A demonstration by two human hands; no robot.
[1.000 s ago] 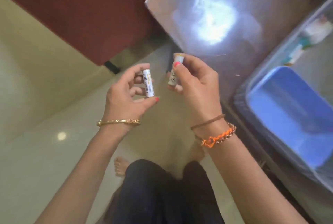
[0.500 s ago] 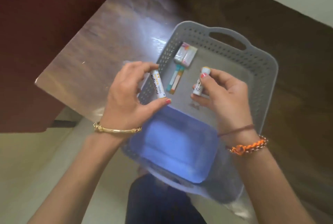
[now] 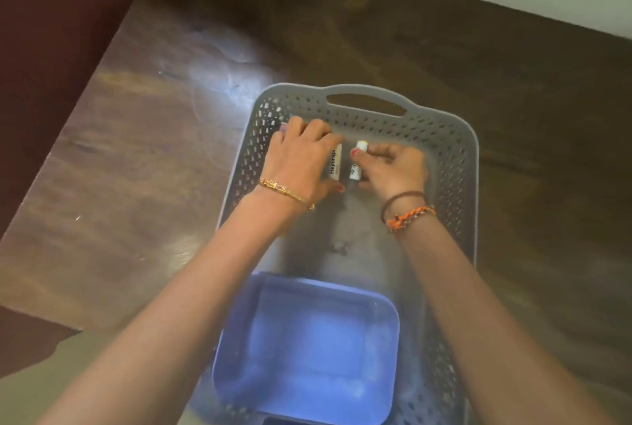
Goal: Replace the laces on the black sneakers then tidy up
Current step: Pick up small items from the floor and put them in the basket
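We reach both arms into the far end of the grey perforated basket [image 3: 458, 165], which sits on the dark wooden table [image 3: 136, 168], and each hand carries one small white tube. Our left hand [image 3: 301, 158] pinches the lettered tube [image 3: 336, 163] between thumb and fingers, and our right hand [image 3: 393, 168] is closed around the second tube [image 3: 357, 159], thumb pressed near its cap. We hold the two side by side, low over the basket floor, most likely so they can be set down together as part of the tidying. Inside the basket, nearer to us, lies a blue tray [image 3: 239, 356] that looks empty; whatever lies under our hands is hidden. The black sneakers and their laces are nowhere in view, so we cannot tell from here how the lacing stands; we judge this to be the clearing-away stage.
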